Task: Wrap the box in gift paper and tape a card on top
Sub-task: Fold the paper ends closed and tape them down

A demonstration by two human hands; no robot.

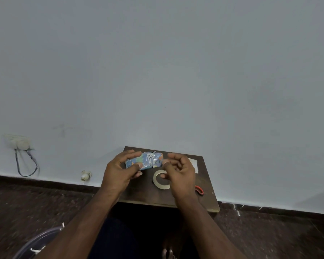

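While left hand (120, 171) grips wrapped box (144, 160), right hand (178, 170) pinches box end; press your fold flat, then reach tape roll (162, 179), card (194, 164) on counter (138, 195).

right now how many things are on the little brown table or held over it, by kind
wrapped box: 1, held by the left hand
tape roll: 1
white card: 1
red-handled tool: 1
total: 4
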